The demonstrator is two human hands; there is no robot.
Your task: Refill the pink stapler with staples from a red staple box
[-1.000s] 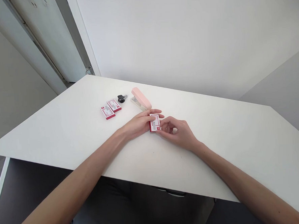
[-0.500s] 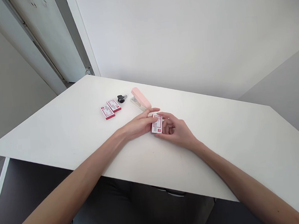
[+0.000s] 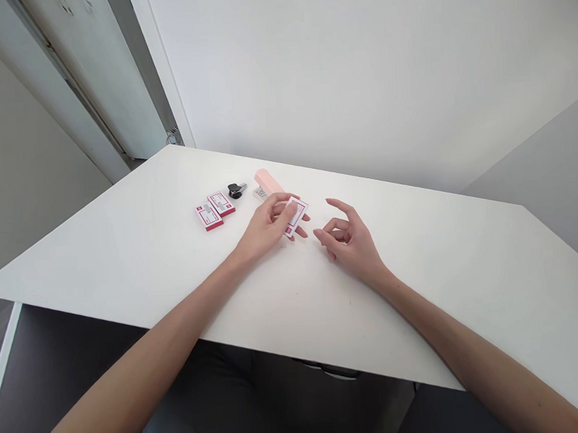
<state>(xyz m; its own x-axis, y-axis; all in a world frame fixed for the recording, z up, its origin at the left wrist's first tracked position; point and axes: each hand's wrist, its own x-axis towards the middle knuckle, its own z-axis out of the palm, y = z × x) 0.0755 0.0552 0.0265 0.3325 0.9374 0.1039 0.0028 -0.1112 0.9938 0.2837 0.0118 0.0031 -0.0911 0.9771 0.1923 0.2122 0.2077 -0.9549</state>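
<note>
My left hand (image 3: 265, 228) holds a small red-and-white staple box (image 3: 295, 214), lifted a little off the white table (image 3: 139, 252), fingers wrapped round it. My right hand (image 3: 349, 242) hovers just to the right of the box, fingers loosely curled and apart, with nothing in it. A pink stapler (image 3: 266, 182) lies right behind my left hand, partly hidden by it.
Two more red-and-white staple boxes (image 3: 214, 210) lie to the left of the stapler, with a small black staple remover (image 3: 236, 191) behind them. A wall runs along the table's far edge and a door frame stands at the back left.
The staple box has passed fully into my left hand and risen off the table toward the stapler. My right hand has let go and drawn back to the right, fingers opening.
</note>
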